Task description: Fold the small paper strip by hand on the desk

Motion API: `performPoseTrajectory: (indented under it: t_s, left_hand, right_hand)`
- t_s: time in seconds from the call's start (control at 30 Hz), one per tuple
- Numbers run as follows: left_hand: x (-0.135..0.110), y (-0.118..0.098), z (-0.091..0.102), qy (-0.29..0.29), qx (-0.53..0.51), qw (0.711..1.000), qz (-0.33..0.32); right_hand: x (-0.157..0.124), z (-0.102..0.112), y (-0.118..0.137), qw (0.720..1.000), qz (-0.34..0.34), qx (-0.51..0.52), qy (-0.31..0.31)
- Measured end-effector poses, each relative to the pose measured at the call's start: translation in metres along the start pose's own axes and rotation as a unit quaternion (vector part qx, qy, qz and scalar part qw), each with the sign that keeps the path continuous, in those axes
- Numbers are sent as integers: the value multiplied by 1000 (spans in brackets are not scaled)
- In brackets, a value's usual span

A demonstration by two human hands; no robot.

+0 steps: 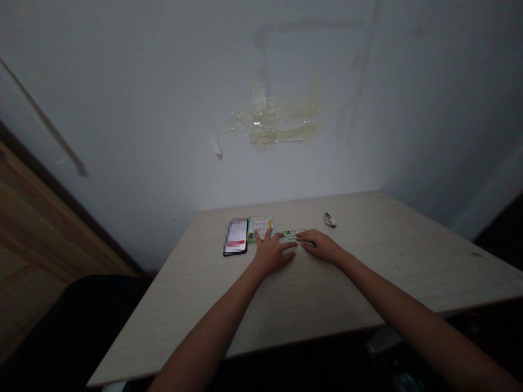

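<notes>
My left hand [272,254] rests on the table with its fingers spread. Some of its fingertips reach the lower edge of a green-edged printed card or booklet [260,223]. My right hand [321,246] lies flat, fingers stretched to the left over a smaller green and white printed piece [291,235]. That piece lies flat between the two hands, partly covered by the right fingers; whether it is paper or a packet I cannot tell. To the left of the booklet lies a phone [236,237] with a lit screen, touching or nearly touching it.
A small crumpled wrapper-like scrap [329,220] lies beyond my right hand on the pale wooden table [196,288]. The wall [163,109] with peeling tape [278,128] stands at the table's back edge. A dark chair-like shape [81,321] is at the left.
</notes>
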State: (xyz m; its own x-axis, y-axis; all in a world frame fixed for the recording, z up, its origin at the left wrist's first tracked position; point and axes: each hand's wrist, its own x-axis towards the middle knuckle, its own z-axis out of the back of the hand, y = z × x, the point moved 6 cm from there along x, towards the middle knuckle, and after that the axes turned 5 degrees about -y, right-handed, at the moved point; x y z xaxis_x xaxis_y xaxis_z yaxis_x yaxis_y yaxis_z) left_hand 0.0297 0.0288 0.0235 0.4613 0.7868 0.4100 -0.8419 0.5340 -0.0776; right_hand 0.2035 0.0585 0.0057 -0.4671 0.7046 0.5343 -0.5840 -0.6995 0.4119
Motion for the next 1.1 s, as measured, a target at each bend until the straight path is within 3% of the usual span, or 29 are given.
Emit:
performPoseTrajectory:
  t_s: [0.27,0.43,0.77,1.1]
  left_hand:
    - [-1,-7,8,-43,-23,998,-35]
    - [-1,-8,7,-32,-51,997,-56]
    - [2,-6,7,-14,-35,999,-17]
    - [4,-3,9,-45,-8,999,2]
  right_hand:
    - [2,1,6,1000,29,-6,10]
    - [2,-2,4,999,27,-12,16]
    - [2,-1,4,999,34,-10,15]
    - [2,-3,3,999,48,-9,18]
